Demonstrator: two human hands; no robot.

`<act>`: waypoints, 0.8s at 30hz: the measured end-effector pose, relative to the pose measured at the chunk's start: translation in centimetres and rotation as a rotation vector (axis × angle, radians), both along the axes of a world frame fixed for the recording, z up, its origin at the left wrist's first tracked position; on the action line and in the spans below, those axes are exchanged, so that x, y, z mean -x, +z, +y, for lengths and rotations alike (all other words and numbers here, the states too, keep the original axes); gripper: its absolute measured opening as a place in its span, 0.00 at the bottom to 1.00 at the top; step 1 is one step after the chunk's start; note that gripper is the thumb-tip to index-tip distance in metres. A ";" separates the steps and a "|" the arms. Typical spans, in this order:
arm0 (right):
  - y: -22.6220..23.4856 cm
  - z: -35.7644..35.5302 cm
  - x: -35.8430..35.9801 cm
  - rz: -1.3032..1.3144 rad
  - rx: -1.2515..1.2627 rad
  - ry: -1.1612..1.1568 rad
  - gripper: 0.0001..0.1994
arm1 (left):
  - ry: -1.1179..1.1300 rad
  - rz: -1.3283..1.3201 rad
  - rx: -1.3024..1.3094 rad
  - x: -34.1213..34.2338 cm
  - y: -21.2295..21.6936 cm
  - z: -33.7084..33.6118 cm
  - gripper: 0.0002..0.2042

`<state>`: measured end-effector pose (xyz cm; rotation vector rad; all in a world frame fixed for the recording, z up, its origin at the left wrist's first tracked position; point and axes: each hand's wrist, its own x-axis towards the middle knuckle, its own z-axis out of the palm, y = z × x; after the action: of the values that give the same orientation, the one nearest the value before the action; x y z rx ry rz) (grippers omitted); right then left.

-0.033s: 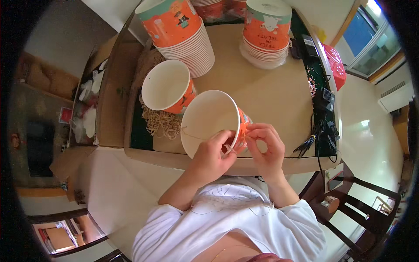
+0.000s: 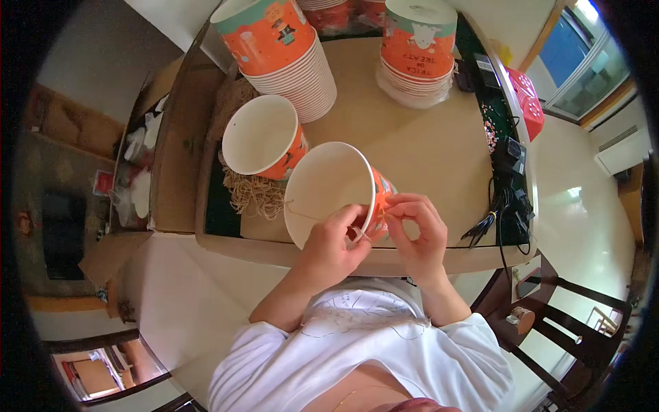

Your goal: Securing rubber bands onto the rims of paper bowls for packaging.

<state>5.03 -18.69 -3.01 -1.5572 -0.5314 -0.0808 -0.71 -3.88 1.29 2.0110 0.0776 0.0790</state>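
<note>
Here, my left grip pinches the rim of the tilted orange paper cup at the counter edge — my right grip pinches a thin string against its side.

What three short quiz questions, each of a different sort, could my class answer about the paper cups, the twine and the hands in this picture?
1. True or false: the left hand and right hand both hold the tilted orange paper cup.
2. Multiple choice: where does the bundle of tan twine lie? A) inside the held cup; B) on the table, under the second open cup; C) on the floor.
3. Fill in: at the table's far edge stand ___ stacks of nested cups, the left stack and the right stack.

Key: 1 true; 2 B; 3 two.
</note>
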 end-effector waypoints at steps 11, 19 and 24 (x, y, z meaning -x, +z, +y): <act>0.0 0.7 0.0 -0.154 -0.024 -0.106 0.07 | 0.021 -0.052 0.101 -0.1 -0.7 0.0 0.10; 0.2 1.0 -0.4 -0.230 0.004 -0.130 0.07 | 0.025 -0.023 0.060 0.1 -0.1 -0.2 0.15; 0.5 0.8 -0.4 -0.175 0.023 -0.103 0.07 | -0.006 -0.018 0.069 0.0 0.2 -0.2 0.17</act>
<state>5.40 -17.85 -2.48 -1.6086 -0.5908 -0.2926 -0.74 -4.13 1.46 1.9417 0.0625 0.0895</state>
